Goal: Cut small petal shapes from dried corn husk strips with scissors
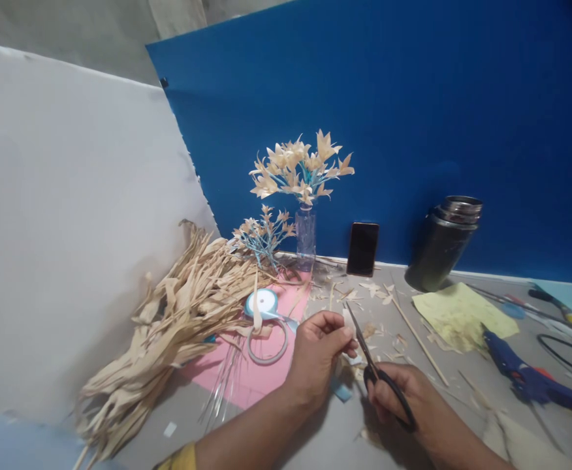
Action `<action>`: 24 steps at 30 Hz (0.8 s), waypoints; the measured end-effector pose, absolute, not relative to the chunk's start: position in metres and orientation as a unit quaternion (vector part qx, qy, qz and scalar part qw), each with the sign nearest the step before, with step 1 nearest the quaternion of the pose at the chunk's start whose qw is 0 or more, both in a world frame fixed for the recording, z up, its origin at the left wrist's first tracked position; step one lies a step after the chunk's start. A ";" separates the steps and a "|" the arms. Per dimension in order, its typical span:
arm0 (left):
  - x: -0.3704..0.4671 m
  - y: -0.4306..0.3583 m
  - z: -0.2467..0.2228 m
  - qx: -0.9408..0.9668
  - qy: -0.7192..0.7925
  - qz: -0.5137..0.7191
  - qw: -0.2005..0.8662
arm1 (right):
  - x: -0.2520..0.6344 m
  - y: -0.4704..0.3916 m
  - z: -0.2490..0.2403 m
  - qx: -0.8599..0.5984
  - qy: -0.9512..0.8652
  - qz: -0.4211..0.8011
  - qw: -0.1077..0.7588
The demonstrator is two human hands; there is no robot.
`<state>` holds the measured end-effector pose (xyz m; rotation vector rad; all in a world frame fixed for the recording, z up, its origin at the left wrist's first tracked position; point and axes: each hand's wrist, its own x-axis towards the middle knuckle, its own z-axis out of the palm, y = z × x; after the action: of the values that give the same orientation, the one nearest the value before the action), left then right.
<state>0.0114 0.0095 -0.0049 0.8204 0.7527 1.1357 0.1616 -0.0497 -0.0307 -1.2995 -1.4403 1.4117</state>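
Note:
In the lower middle, my left hand (322, 349) pinches a small pale piece of husk (349, 321) between thumb and fingers. My right hand (408, 398) is closed round the black handles of a pair of scissors (368, 352). The blades point up and left, right beside the pale piece; whether they touch it I cannot tell. Under and around both hands lie husk scraps and a small blue bit (342, 390). Left of my left hand is a roll of light blue tape (261, 303), with a grey ring (268, 359) just below it.
A heap of dried corn husks (168, 339) covers the left side, partly over pink paper (247, 385). Husk flowers (300, 166) stand in a clear bottle (306, 238). Behind are a phone (362, 249) and a flask (443, 245); yellow paper (462, 313) and a blue glue gun (525, 375) lie right.

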 end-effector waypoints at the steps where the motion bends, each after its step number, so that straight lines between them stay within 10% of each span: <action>1: 0.011 0.010 -0.005 0.368 0.338 0.510 0.700 | 0.162 -0.049 -0.031 -0.505 -0.567 0.541 0.362; 24: 0.012 0.008 -0.008 0.357 0.335 0.506 0.710 | 0.155 -0.051 -0.033 -0.526 -0.548 0.539 0.364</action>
<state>0.0124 0.0079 -0.0081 0.7919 0.7440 1.1217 0.1549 -0.0510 -0.0334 -1.3531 -1.4090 1.3878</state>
